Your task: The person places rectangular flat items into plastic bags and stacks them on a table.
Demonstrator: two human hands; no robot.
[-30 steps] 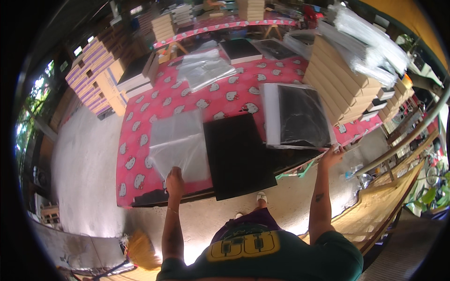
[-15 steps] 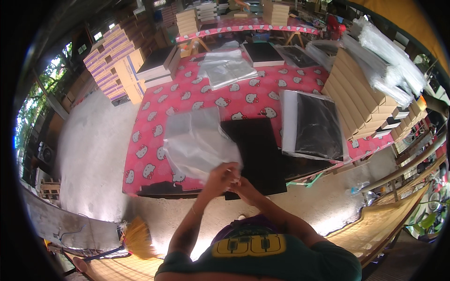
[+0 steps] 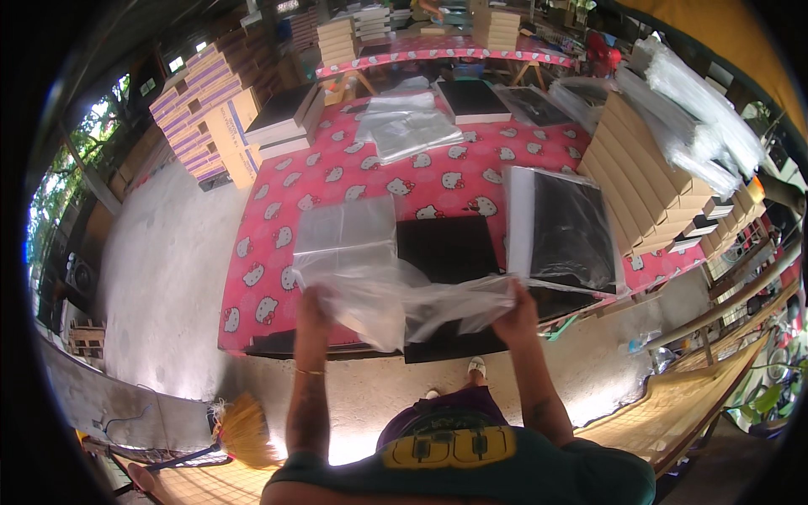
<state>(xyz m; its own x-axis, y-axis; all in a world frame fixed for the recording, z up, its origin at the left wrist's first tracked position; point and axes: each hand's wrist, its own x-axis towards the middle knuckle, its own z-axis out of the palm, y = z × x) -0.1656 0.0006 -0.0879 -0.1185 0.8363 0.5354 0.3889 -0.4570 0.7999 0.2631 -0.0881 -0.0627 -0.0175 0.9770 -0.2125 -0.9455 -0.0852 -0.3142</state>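
A clear plastic bag (image 3: 454,305) is stretched sideways between my two hands, low over the near edge of the table. My left hand (image 3: 314,310) is closed on its left end, and my right hand (image 3: 515,313) grips the right end. Beneath the bag lies a flat black sheet or board (image 3: 446,244), its near end reaching past the table edge. To its left rests a stack of clear plastic bags (image 3: 347,231), partly covered by the held one. Right of the black piece is a black panel in clear wrapping (image 3: 566,227) with a white strip along its left side.
The pink patterned cloth (image 3: 421,181) covers the table. More plastic bags (image 3: 412,126) and black-topped stacks (image 3: 471,98) stand farther back. Brown cartons (image 3: 635,177) topped with plastic bundles (image 3: 699,109) rise at right; boxes (image 3: 206,118) are piled at left. A broom (image 3: 246,433) is near my left side.
My hands were together at the bag's near corner; now they are wide apart, with the bag pulled out between them toward the right. The lower stack of bags is more exposed.
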